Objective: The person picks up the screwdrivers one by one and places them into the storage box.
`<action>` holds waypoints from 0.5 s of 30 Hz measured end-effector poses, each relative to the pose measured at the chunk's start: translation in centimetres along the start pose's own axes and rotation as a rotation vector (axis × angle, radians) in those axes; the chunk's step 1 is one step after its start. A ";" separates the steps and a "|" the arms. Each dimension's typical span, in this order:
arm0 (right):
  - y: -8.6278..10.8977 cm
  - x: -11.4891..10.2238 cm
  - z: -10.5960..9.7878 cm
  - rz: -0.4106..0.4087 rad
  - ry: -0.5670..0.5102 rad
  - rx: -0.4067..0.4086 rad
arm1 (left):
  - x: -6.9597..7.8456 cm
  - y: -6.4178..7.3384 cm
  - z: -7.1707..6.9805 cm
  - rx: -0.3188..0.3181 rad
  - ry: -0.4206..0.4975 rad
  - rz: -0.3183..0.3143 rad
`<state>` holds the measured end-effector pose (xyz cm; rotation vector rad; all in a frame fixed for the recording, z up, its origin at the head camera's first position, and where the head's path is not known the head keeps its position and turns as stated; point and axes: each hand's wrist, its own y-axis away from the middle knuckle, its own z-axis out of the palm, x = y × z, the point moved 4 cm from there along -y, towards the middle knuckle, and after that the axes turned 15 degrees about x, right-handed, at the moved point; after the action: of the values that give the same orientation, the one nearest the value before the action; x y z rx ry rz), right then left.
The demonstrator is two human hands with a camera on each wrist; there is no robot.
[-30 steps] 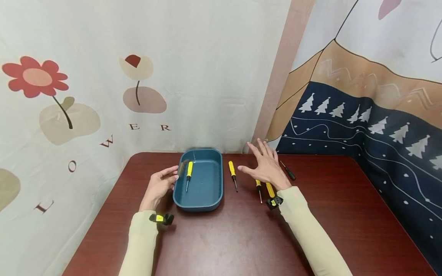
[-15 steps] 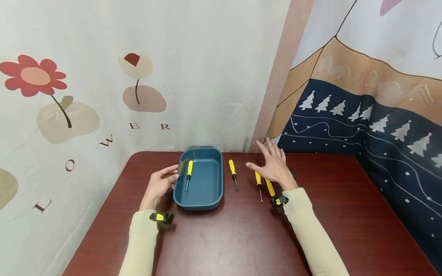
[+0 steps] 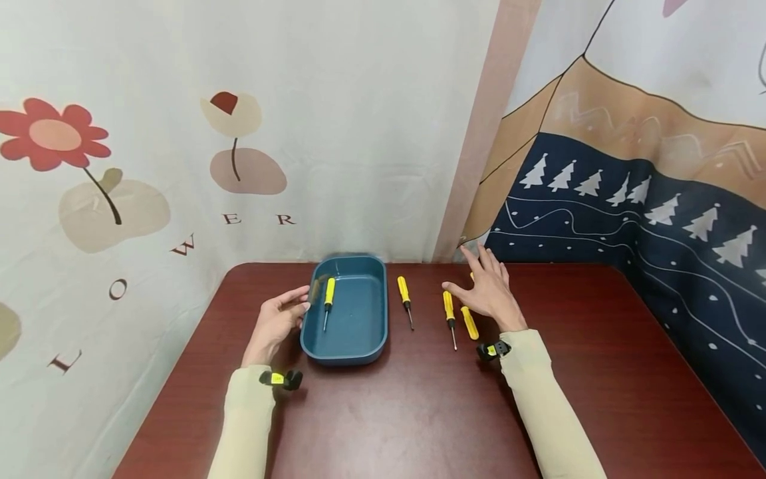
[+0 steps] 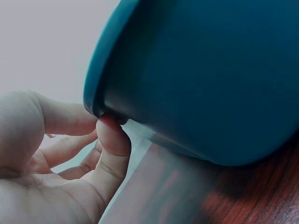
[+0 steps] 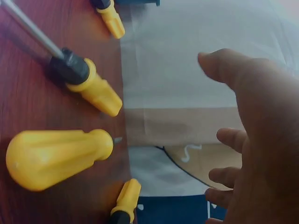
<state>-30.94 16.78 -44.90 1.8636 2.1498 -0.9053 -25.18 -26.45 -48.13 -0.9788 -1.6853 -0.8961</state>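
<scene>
My left hand pinches the left rim of a blue plastic tray; in the left wrist view its thumb lies right under the rim. Inside the tray lies a screwdriver with a yellow handle. My right hand hovers with spread fingers, holding nothing. Just left of it lie a yellow-handled screwdriver and another with a plain yellow handle, its shaft pointing away. A further yellow handle shows at the bottom of the right wrist view, largely hidden by the hand in the head view.
Between the tray and the right hand, a yellow-handled screwdriver lies on the reddish-brown table. A pale printed curtain hangs behind the table's back edge. Dark blue printed cloth borders the right side.
My right hand has moved to the right, uncovering more of the two screwdrivers beside it. The dark-handled screwdriver seen earlier is now hidden behind it. My left hand and the tray have stayed put.
</scene>
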 end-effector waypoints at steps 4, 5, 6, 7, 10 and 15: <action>0.1 0.4 -0.2 0.020 0.003 -0.011 | 0.0 0.1 -0.1 0.004 -0.002 0.011; 0.1 0.6 -0.4 0.026 0.001 -0.011 | -0.1 0.1 -0.1 0.003 -0.006 0.015; 0.0 0.8 -0.5 0.031 0.003 -0.009 | 0.0 0.1 -0.1 0.003 -0.002 0.017; 0.0 1.0 -0.6 0.035 0.004 -0.006 | 0.0 0.1 -0.1 0.001 -0.001 0.023; -0.1 1.7 -1.0 0.052 -0.012 -0.007 | 0.0 0.1 -0.1 0.001 0.007 0.026; -0.3 3.1 -1.7 0.094 -0.028 -0.008 | 0.0 0.1 -0.1 -0.005 0.024 0.023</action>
<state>-31.40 20.28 -44.94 1.9182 2.0284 -0.8966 -25.01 -26.52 -48.10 -0.9855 -1.6498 -0.8944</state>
